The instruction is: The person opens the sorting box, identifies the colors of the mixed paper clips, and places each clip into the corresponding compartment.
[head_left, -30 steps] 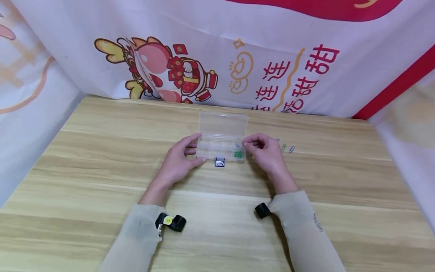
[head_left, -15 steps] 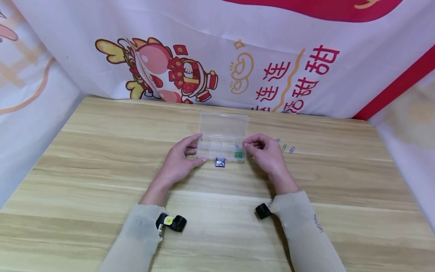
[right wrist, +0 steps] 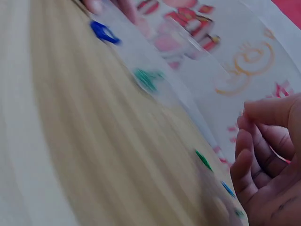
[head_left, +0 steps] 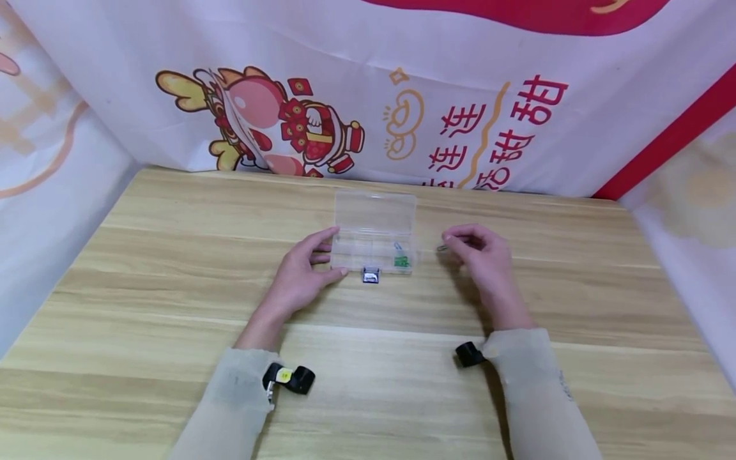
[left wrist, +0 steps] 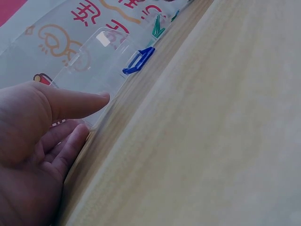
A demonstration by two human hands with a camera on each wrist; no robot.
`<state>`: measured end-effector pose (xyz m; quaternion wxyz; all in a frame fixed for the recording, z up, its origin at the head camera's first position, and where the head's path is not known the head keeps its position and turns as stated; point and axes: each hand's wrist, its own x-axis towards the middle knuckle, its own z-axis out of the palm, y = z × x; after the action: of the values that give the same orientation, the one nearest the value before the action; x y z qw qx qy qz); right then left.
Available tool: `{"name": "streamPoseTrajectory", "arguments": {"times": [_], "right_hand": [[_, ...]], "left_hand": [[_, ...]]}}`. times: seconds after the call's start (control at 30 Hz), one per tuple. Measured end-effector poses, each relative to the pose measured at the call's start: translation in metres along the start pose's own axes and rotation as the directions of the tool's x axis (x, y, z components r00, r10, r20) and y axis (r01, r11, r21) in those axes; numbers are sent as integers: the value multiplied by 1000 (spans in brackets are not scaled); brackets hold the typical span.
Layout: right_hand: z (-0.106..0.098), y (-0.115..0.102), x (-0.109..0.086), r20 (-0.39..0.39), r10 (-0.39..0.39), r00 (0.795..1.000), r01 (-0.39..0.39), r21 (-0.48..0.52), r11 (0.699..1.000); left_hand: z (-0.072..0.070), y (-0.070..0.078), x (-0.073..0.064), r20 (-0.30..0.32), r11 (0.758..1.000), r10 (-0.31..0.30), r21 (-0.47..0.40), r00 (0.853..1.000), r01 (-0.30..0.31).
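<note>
A clear plastic compartment box (head_left: 352,260) stands with its lid (head_left: 375,212) raised and its blue latch (head_left: 370,275) at the front. My left hand (head_left: 300,267) holds its left end, thumb at the near edge and fingers round the far side. Green clips (head_left: 400,261) lie in the front right compartment, and a blue paper clip (head_left: 398,246) lies behind them. My right hand (head_left: 480,252) is right of the box with curled fingers, thumb and index tips together in the right wrist view; nothing shows between them. Near those tips a green paper clip (head_left: 441,248) lies on the table.
In the right wrist view a blue clip (right wrist: 228,189) and another green one (right wrist: 239,213) lie on the wooden table (head_left: 368,383), close to my right hand. A printed white cloth (head_left: 368,96) hangs behind the table's far edge.
My right hand has moved right, away from the box's right end, and now covers the loose clips there in the head view. The blue clip in the box shows fully. My left hand stays in place.
</note>
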<state>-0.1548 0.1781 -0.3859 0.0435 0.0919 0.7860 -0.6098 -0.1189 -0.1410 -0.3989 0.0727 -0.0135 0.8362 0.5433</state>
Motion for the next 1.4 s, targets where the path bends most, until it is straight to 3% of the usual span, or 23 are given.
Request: {"name": "streamPoseTrajectory", "arguments": {"times": [0.17, 0.37, 0.5, 0.63, 0.77, 0.87, 1.03, 1.2, 1.4], "right_hand": [[-35, 9, 1, -106, 5, 994, 6, 99, 995], [-69, 20, 6, -217, 112, 970, -75, 174, 982], [-80, 24, 8, -260, 155, 953, -108, 186, 977], [-83, 25, 9, -260, 167, 951, -126, 168, 978], [-82, 25, 9, -247, 169, 954, -153, 82, 985], [-80, 26, 9, -234, 148, 961, -174, -94, 980], [-75, 25, 8, -182, 76, 980, -142, -383, 913], [-73, 24, 9, -135, 42, 990, -101, -469, 877], [-73, 23, 10, -104, 41, 994, -88, -502, 860]], "left_hand": [[1, -1, 0, -1, 1000, -1, 7, 1000, 1], [1, -1, 0, -3, 1000, 7, 13, 1000, -7], [0, -2, 0, -4, 1000, 6, 12, 1000, -6], [0, -1, 0, -3, 1000, 7, 9, 1000, -7], [0, -1, 0, -2, 1000, 7, 7, 1000, -7], [0, -1, 0, -2, 1000, 9, 5, 1000, -9], [0, -2, 0, -5, 1000, 15, 3, 1000, -15], [0, -2, 1, -6, 1000, 17, 5, 1000, -17], [1, -2, 1, -9, 1000, 15, 6, 1000, -14]]}}
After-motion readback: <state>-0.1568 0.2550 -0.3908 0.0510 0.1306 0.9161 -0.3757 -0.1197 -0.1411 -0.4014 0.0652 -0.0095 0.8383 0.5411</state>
